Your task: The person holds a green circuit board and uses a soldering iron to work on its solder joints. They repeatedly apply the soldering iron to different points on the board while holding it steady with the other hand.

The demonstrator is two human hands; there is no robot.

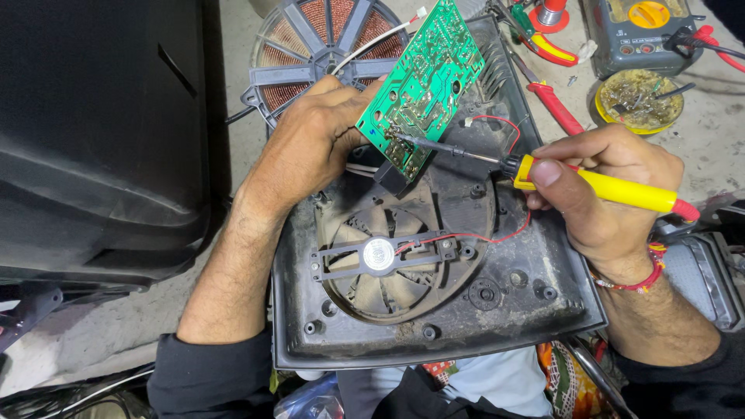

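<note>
**Soldering iron tip on a green circuit board**

Between the two hands, over a black plastic appliance base (512, 310), a green circuit board (423, 81) is held tilted on edge. The left hand (310, 147) has its grip closed on the board's lower corner, fingers curled around the edge, with the solder side facing right. The right hand (601, 186) holds a yellow-handled soldering iron (613, 188) in a pen-like grip, thumb pressed on the yellow collar; the dark shaft runs leftward from that grip and its tip touches the board just beside the left fingertips.

Below both grips, set in the base, lies a round cooling fan (380, 260) with a thin red wire (466, 237) running from its hub toward the right hand. Behind the left hand sits a copper induction coil (310, 39) in a grey spoked frame. Beyond the right hand, on the worktop (714, 116), are a red-handled screwdriver (555, 105), a round tin of solder scraps (638, 99) and a grey multimeter with a yellow dial (640, 31). A red thread band (644, 275) circles the right wrist.
</note>
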